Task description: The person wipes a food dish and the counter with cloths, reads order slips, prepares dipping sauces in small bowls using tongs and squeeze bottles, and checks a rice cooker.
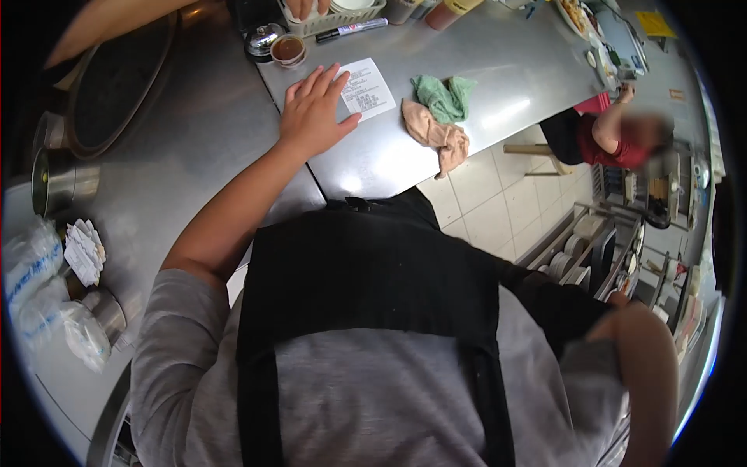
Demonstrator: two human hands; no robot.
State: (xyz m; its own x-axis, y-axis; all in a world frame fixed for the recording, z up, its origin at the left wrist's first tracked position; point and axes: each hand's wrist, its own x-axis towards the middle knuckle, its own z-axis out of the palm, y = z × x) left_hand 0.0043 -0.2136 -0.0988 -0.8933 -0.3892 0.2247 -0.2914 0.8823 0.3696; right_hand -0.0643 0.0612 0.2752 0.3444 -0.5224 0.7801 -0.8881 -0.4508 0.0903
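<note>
My left hand (317, 115) lies palm down on the steel counter (513, 58), fingers spread. Its fingertips and thumb are at the left edge of a white printed receipt (369, 89). Just beyond the fingers stands a small clear cup of reddish-brown sauce (288, 50), beside a silver call bell (264, 39). To the right of the receipt are a crumpled green cloth (443, 97) and a beige cloth (433, 134). My right arm (652, 373) is bent at my side and blurred; its hand does not show.
Another person's hand (305, 8) reaches to a white basket (338, 19) near a black marker (352, 30). A person in red (615, 140) stands at the far right. Dish racks (576, 249) flank the tiled floor. Metal pots (58, 183) and plastic bags (47, 280) sit left.
</note>
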